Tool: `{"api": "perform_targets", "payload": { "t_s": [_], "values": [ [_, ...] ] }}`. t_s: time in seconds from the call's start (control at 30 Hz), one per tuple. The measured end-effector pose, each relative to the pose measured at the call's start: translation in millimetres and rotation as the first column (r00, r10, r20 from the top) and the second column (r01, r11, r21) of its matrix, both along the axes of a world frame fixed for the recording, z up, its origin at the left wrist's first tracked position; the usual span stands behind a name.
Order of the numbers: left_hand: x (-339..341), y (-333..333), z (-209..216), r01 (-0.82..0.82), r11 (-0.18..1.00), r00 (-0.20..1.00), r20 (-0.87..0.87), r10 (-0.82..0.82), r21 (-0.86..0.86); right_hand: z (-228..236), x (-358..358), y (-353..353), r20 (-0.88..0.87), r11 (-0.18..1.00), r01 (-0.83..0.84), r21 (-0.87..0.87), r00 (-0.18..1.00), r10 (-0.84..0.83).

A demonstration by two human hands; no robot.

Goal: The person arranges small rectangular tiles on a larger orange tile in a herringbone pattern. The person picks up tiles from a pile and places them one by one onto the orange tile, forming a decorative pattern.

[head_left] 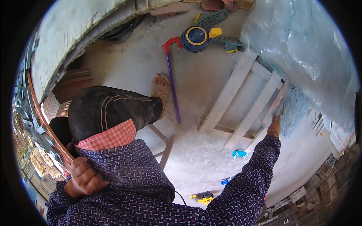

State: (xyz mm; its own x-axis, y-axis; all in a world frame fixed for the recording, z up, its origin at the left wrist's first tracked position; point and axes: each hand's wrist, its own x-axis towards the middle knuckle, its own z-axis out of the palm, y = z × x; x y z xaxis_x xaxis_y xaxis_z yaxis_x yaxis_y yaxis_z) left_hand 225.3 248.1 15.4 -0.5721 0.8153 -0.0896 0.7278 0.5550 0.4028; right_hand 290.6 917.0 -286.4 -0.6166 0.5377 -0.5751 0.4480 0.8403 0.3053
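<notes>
My right hand (274, 123) reaches out to the right on a straight arm in a dark blue patterned sleeve. It grips the lower end of a thin plastic-wrapped sheet (279, 101) that leans at the right edge of a pale wooden pallet (233, 88). A bluish herringbone mosaic sheet (296, 109) lies just right of it. My left hand (85, 177) rests against my side at lower left, its fingers curled with nothing in them. My bent knee in dark trousers (109, 109) and my sandalled foot (160, 88) are in the middle.
A purple-handled tool with a red head (172, 81) lies on the concrete floor. A blue-and-yellow round object (196, 37) sits at the top. Clear plastic sheeting (301, 45) covers goods at right. A small blue item (239, 153), a yellow tool (203, 196) and a wooden frame (166, 148) are near me.
</notes>
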Motion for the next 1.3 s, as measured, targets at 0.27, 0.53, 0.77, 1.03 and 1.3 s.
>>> {"api": "perform_targets", "payload": {
  "t_s": [0.27, 0.53, 0.77, 1.03, 1.3],
  "values": [
    [0.1, -0.6, -3.1, -0.006, 1.0, 1.0, -0.02, 0.007, 0.022, -0.1, 8.7, -0.3, -0.044, 0.995, 0.099, -0.02, 0.994, -0.1],
    [2.2, -4.2, -2.1, 0.01, 1.0, 1.0, -0.005, -0.01, 0.008, 0.0, 6.9, -7.2, -0.041, 0.989, 0.145, -0.003, 0.989, -0.145],
    [-0.9, -1.8, -1.0, 0.014, 1.0, 1.0, 0.01, -0.014, -0.01, 5.1, 6.8, -11.2, -0.029, 0.987, 0.162, -0.02, 0.986, -0.163],
    [-1.1, 0.3, -1.1, -0.003, 1.0, 1.0, 0.005, 0.003, -0.01, -2.8, 19.1, 1.3, -0.054, 0.997, 0.069, -0.018, 0.996, -0.07],
    [-1.0, -1.3, -0.9, 0.019, 1.0, 1.0, 0.022, -0.019, -0.009, -2.0, 16.9, -1.7, -0.06, 0.997, 0.07, -0.03, 0.996, -0.072]
  ]
}}
